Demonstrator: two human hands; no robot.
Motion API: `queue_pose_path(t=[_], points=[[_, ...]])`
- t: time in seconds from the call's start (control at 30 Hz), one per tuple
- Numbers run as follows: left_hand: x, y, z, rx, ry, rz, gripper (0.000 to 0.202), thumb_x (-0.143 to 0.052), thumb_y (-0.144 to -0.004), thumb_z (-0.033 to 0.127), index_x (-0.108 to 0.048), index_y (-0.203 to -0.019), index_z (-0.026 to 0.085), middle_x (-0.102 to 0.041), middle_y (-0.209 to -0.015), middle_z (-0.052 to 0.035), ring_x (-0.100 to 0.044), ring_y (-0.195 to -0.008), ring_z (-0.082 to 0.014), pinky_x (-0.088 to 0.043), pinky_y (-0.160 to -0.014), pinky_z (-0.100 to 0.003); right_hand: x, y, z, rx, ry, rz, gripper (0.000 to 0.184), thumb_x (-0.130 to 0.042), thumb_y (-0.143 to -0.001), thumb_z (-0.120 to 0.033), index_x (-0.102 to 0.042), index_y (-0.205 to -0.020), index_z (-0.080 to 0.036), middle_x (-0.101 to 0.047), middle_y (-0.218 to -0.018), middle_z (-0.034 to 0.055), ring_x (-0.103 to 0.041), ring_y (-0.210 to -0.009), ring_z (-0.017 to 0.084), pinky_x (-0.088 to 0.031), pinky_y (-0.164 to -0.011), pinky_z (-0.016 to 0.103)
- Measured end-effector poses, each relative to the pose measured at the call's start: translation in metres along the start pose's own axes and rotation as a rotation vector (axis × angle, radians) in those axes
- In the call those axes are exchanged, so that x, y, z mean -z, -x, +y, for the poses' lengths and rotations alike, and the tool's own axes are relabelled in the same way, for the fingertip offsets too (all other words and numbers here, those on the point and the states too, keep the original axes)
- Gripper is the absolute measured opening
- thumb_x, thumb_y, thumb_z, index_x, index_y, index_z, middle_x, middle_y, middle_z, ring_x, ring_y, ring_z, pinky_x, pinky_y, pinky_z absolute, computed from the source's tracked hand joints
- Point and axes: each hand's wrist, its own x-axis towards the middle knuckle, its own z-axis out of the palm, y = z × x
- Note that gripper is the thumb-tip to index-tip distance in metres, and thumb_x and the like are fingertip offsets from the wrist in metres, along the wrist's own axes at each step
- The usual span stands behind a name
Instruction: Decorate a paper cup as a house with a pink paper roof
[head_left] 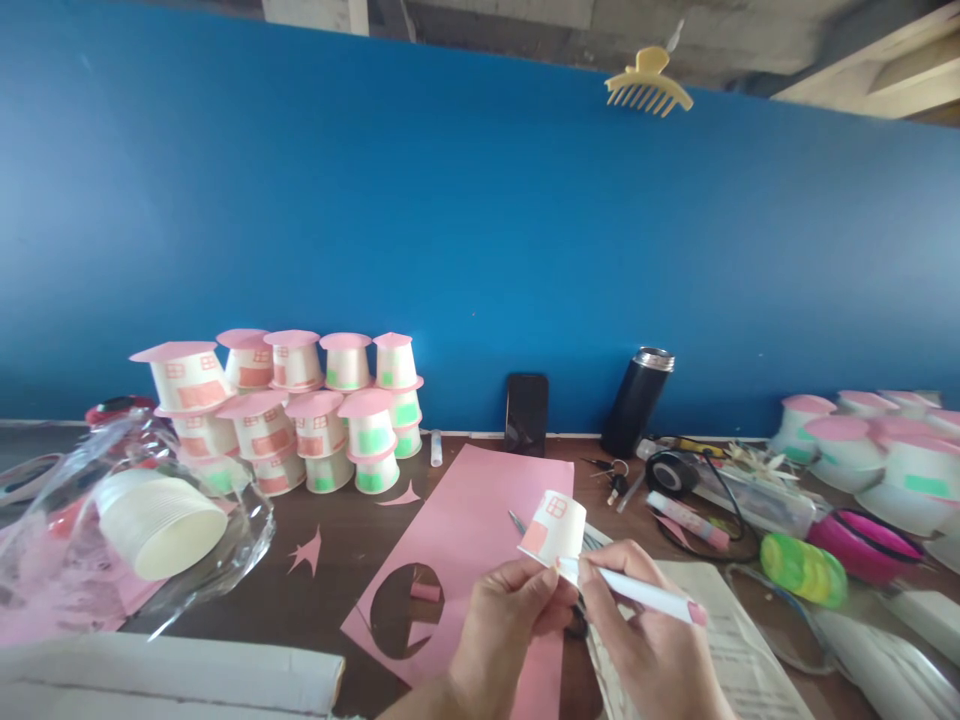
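A white paper cup (564, 517) with a pink window and a pink door drawn on it is held by its lower edge in my left hand (501, 622), fingers closed. My right hand (643, 625) grips a white marker pen (649, 592) with a pink end cap, its tip against the cup near my left thumb. Beneath both hands lies a pink paper sheet (480, 510) with a round hole cut in it. Metal scissors (517, 520) lie partly hidden behind the cup. A printed paper (731, 610) is under my right hand.
Decorated cups with pink paper tops (291, 415) stand stacked on the left; more cups (919, 465) are at the right. A plastic bag of cups (161, 525) lies in front. A phone (526, 412), black flask (637, 402) and keys (616, 478) are near the blue wall (450, 220).
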Motion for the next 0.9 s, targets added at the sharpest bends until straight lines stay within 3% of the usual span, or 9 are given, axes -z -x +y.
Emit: queue_pose_path(t=[0.7,0.9], points=[[-0.0028,0.0037,0.003,-0.006,-0.047,0.007,0.046,-0.08,-0.061,0.055,-0.07,-0.069,0.01,-0.061,-0.064,-0.005,-0.053,-0.062,-0.013,-0.042,-0.065,-0.026,0.0008,-0.0008,-0.0037,-0.006,0.004,-0.007,0.02,-0.054,-0.091,-0.035,-0.058,-0.076,-0.023,-0.058,-0.062,-0.0029,-0.054,-0.052,0.014,-0.042,-0.046,0.022],[-0.0014,0.0033,0.0018,0.006,-0.012,-0.006,0.044,-0.081,-0.063,0.051,-0.071,-0.073,0.009,-0.066,-0.074,-0.0092,-0.057,-0.071,-0.0159,-0.045,-0.073,-0.028,-0.0005,0.0001,-0.0035,-0.021,-0.005,-0.005,0.02,-0.054,-0.091,-0.035,-0.059,-0.076,-0.023,-0.058,-0.062,-0.0029,-0.054,-0.053,0.013,-0.043,-0.048,0.022]])
